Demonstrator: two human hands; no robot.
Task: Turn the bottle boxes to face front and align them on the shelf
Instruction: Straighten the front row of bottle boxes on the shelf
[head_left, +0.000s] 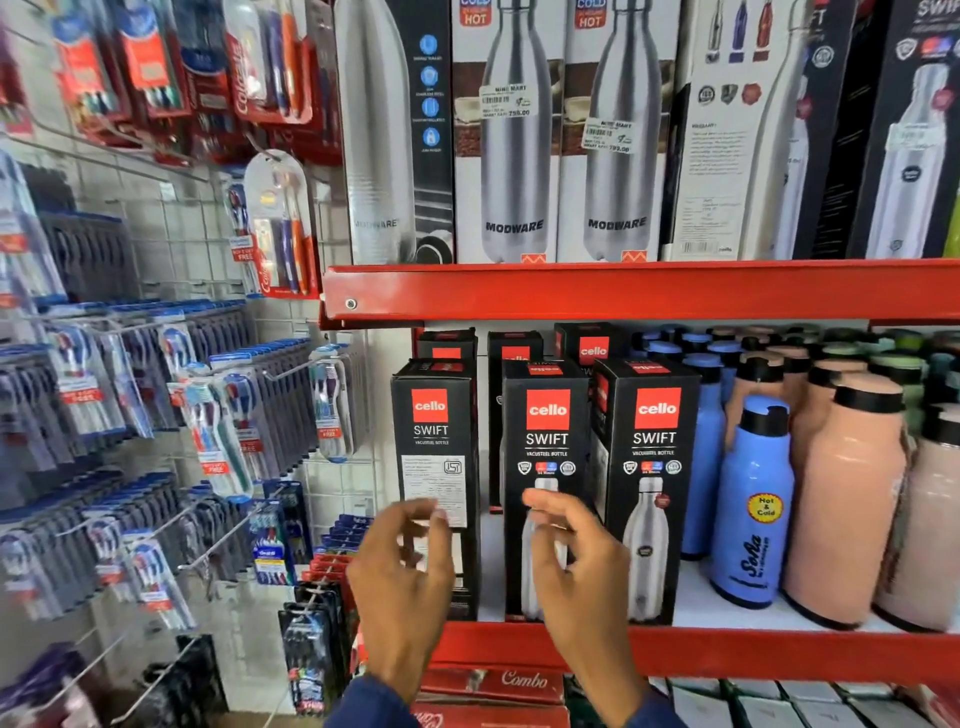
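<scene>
Nearest us, both hands are up in front of the lower red shelf (753, 652), nothing held. Our left hand (402, 577) has fingers loosely curled and spread, hovering just before the left box (436, 467); whether a fingertip touches it we can't tell, there's blur. Our right hand (576, 566) is likewise half open, thumb and fingers apart, in front of the middle box (545, 447), no grip that we can see.

Progress, as we judge it: three cello SWIFT boxes stand at the shelf's front edge, toward its left end. The middle box & the right box (652, 467) show the bottle picture, so they face front and sit roughly flush w/ each other, touching or nearly so. The left box shows a text panel w/ small print, not the picture, so it likely wants turning; it also stands apart from the middle one, w/ a gap. That looks like the remaining job on this row.

Room: open shelf between left & middle boxes, plus free space off the shelf's left end. To the right, a blue bottle (753, 509) stands close by the right box. Behind, more black boxes (589, 345) sit toward the back edge; their facing is unclear.
</scene>
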